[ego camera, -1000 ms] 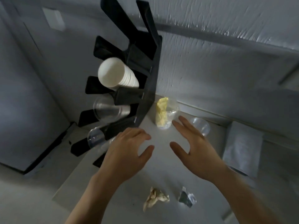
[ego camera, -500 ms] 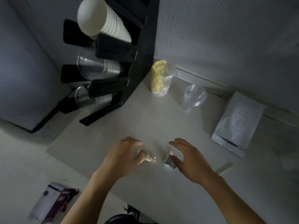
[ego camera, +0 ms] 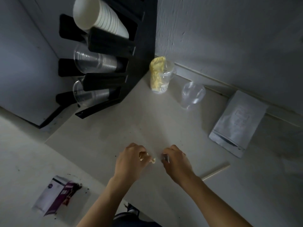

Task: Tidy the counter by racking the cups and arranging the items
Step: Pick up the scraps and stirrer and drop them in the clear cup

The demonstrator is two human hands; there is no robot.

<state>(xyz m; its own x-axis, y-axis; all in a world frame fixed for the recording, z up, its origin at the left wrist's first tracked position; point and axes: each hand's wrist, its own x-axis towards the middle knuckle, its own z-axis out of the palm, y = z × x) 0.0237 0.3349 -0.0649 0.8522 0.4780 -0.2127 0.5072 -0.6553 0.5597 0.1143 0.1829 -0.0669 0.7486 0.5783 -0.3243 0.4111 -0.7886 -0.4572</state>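
My left hand (ego camera: 129, 161) is closed around a crumpled tan paper scrap (ego camera: 152, 160) on the pale counter (ego camera: 114, 128). Beside it, my right hand (ego camera: 176, 161) pinches a small crumpled silver wrapper (ego camera: 166, 157), mostly hidden by the fingers. A black cup rack (ego camera: 144, 38) at the back left holds a stack of white paper cups (ego camera: 96, 15) and two stacks of clear plastic cups (ego camera: 95, 63). A clear cup stuffed with yellow paper (ego camera: 159, 76) stands by the rack. An empty clear cup (ego camera: 192, 95) lies on its side to the right.
A grey foil pouch (ego camera: 237, 126) lies flat at the right near the wall. A thin pale stick (ego camera: 216, 172) rests on the counter right of my right wrist. On the floor at lower left lies a white and purple packet (ego camera: 57, 195).
Both hands dropped from near the rack and cups to the counter's front, then closed on the two crumpled scraps. The view tilted downward.
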